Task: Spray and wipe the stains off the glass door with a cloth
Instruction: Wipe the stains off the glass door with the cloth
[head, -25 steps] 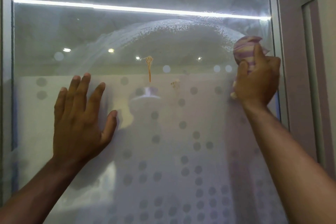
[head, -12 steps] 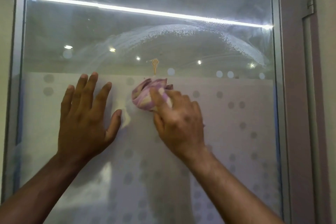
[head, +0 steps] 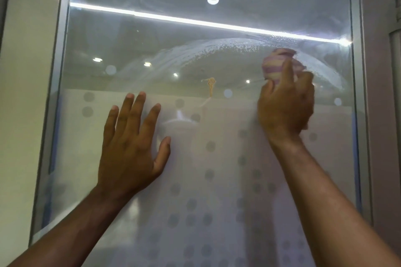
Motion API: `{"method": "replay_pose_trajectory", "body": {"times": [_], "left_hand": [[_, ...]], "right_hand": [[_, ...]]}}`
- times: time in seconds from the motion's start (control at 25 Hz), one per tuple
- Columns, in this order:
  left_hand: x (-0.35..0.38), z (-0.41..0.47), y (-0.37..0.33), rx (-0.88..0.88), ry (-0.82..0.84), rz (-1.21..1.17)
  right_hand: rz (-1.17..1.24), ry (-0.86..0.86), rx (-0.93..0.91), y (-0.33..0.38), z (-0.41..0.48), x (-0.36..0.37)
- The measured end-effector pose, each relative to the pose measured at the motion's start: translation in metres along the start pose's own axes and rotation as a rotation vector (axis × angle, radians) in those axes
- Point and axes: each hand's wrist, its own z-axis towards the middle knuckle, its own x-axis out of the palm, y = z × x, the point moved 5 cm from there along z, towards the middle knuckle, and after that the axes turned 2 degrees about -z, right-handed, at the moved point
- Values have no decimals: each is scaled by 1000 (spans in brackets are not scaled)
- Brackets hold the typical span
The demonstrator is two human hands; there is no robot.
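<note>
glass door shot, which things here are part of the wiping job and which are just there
Part of the job:
- glass door
- striped cloth, bunched in the right hand
- orange stain on the glass
- arc of wet streaks
- left hand, flat on the glass

Just there:
- metal door frame
- frosted dot pattern
- reflected light strip

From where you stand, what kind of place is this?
Probably an office or shop entrance: a framed glass door with a frosted dotted band, and reflected ceiling spotlights plus a light strip. The right hand wipes with a cloth.
</note>
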Motion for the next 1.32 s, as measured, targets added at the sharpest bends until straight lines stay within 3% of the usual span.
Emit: {"method": "replay_pose_trajectory", "body": {"times": [0.2,0.36,0.44,0.56,0.72,0.84,1.04,1.32], "left_hand": [[1,0,1,-1,-14,-9],[0,0,4,-21,-8,-51],[-2,0,3,-20,-13,-48],[-4,2,4,-23,1,-73],[-14,3,15,-15,-2,-149],[-25,3,39,35,-24,-89],[-35,4,104,38,-32,-6],[-31,-2,114,58,-43,-47]], "right_hand": [[49,34,-495,104,-87,0],[123,137,-742,111,-123,-10],[30,107,-676,90,-96,-10],[-140,67,-363,31,-33,-13],[-64,92,13,-35,18,-24],[24,98,110,-23,21,-16],[135,73,-18,48,1,-1],[144,153,-606,178,-133,-5]]}}
